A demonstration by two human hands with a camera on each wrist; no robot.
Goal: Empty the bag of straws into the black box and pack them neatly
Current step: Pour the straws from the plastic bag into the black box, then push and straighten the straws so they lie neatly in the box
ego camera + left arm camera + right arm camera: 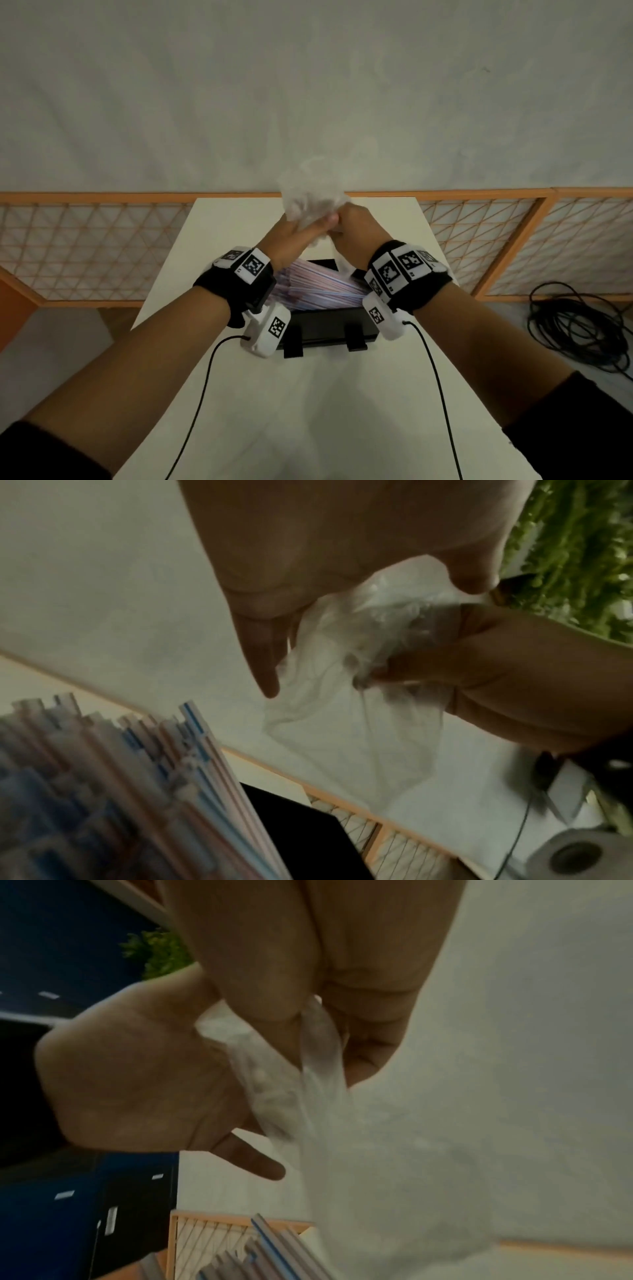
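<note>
Both forearms fill the foreground of the head view, each wrist strapped with a black band carrying white marker blocks and a trailing black cable. Above them, the left hand (294,233) and right hand (356,228) meet over the far side of the black box (329,325), both grips closed on a crumpled clear plastic bag (310,197) bunched between them. In the left wrist view the bag's loose film hangs below the fingers, thin enough to blur into the pale wall behind; motion blur softens its edges in all three views. Striped straws (322,284), white with pink and blue lines, lie heaped in the box, their ends fanned unevenly and rising above its rim. The wrists hide both ends of the heap, so how far it overhangs cannot be told. The box sits mid-way along a white tabletop (342,394), two black clips showing on its near wall. Beyond the tabletop runs an orange-framed lattice fence (102,246) against a grey wall. A coil of black cable (579,322) lies on the floor to the right.
</note>
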